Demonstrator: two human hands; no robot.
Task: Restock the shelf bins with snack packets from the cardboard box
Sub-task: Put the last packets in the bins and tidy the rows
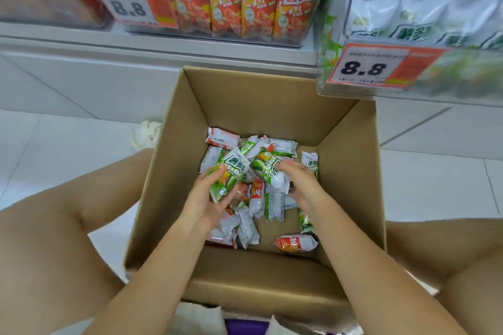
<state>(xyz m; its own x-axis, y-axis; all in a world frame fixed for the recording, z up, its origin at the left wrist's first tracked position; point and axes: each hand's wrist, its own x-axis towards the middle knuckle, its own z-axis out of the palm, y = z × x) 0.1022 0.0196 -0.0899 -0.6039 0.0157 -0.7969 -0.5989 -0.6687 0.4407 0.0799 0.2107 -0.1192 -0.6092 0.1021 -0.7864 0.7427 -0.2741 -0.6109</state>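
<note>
Hands inside cardboard box [351, 171], left hand [209, 198] gripping green packet [228, 177], right hand [296, 179] gripping another green packet [268, 168]

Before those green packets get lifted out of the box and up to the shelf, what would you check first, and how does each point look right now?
1. Left hand grips a green packet: ok.
2. Right hand grips another green packet: ok.
3. Packets match a bin: ok, the green-packet bin is on the upper right.
4. That bin has room: cannot tell, its top is out of view.
5. Way up out of the cardboard box is free: ok, flaps are open.
6. More stock left: ok, red packet and others lie on the box floor.
</note>
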